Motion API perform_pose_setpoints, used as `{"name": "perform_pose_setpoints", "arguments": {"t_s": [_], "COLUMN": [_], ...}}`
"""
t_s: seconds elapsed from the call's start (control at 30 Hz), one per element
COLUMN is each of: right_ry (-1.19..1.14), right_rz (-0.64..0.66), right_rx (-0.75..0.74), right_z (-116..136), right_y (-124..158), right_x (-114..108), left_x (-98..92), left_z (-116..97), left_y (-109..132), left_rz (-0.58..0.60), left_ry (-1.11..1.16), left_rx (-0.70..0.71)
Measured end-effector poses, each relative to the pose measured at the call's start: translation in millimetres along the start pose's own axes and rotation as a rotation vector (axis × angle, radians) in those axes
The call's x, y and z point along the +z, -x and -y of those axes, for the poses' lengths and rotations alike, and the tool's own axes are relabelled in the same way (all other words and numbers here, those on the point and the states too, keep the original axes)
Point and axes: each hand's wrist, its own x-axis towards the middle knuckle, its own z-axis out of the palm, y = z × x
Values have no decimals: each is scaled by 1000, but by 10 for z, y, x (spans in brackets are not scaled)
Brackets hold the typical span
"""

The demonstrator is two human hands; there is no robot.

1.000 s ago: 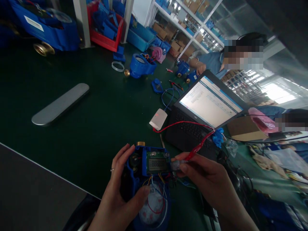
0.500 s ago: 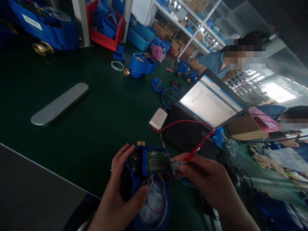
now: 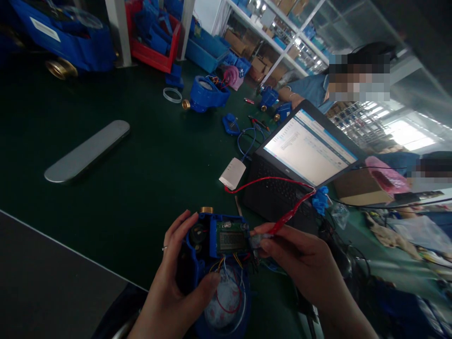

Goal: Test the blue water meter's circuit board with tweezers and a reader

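An opened blue water meter (image 3: 201, 270) with a brass threaded end lies near the front of the green table. My left hand (image 3: 180, 278) is wrapped round its left side, thumb over the round dial. A green circuit board with a small display (image 3: 231, 239) sits in the housing, with thin coloured wires below it. My right hand (image 3: 300, 254) pinches a greyish connector (image 3: 256, 240) against the board's right edge; whether it is fully seated I cannot tell. A red cable (image 3: 291, 212) runs from that connector to a small white box (image 3: 232, 173).
An open laptop (image 3: 310, 146) stands beyond my right hand. A flat grey metal bar (image 3: 88, 150) lies on the left. Further back are another blue meter (image 3: 208, 94), a clear ring (image 3: 172, 95) and a red bin (image 3: 151, 59). Two people are at the right.
The red light on the white box has gone out, and the digits on the meter's display look different. Both hands hold almost the same position.
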Motion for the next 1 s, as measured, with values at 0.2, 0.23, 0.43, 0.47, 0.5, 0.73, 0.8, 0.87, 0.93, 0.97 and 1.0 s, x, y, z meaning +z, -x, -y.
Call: {"name": "perform_pose_setpoints", "arguments": {"t_s": [0.2, 0.23, 0.43, 0.47, 0.5, 0.73, 0.8, 0.87, 0.93, 0.97, 1.0], "right_ry": [-131, -152, -231, -231, -224, -182, -181, -186, -199, -203, -204], "right_rz": [-34, -40, -87, -107, -123, -45, -43, -40, -42, -39, -38], "right_rx": [2, 1, 52, 73, 93, -9, -19, -17, -6, 1, 5], "right_z": [-57, -64, -26, -15, -8, -63, -78, -90, -100, -103, -104], "right_y": [22, 27, 57, 61, 64, 27, 21, 24, 32, 36, 38], "right_x": [31, 38, 96, 103, 107, 61, 53, 51, 52, 52, 52], "left_x": [-22, -23, -4, 0, 3, -10, -12, -9, -6, -5, -5], "left_z": [15, 15, -13, -18, -21, 2, 8, 6, -2, -5, -7], "left_y": [-11, -12, 0, 3, 5, -11, -16, -15, -13, -12, -11], "left_rz": [21, 23, 20, 16, 14, 13, 14, 13, 15, 18, 21], "left_ry": [-19, -23, 18, 20, 20, -19, -20, -16, -11, -7, -4], "left_rx": [32, 40, -7, -12, -16, 26, 36, 29, 21, 16, 12]}}
